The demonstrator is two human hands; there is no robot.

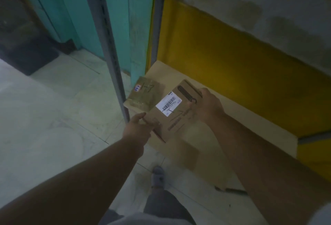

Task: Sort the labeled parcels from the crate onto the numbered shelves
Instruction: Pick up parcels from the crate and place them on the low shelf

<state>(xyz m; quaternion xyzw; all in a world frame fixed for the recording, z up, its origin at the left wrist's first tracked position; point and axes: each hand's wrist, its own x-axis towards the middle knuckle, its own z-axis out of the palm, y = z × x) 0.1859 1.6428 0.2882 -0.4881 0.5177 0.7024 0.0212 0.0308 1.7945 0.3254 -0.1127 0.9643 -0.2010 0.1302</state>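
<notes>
One taped parcel (143, 94) already sits on the low shelf (232, 122); left hand (138, 128) and right hand (208, 106) grip a labeled box (174, 113) over it, crate unseen, so remaining count unknown

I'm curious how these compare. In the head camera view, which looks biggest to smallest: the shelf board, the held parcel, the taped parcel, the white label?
1. shelf board
2. held parcel
3. taped parcel, partly hidden, so unsure
4. white label
</notes>
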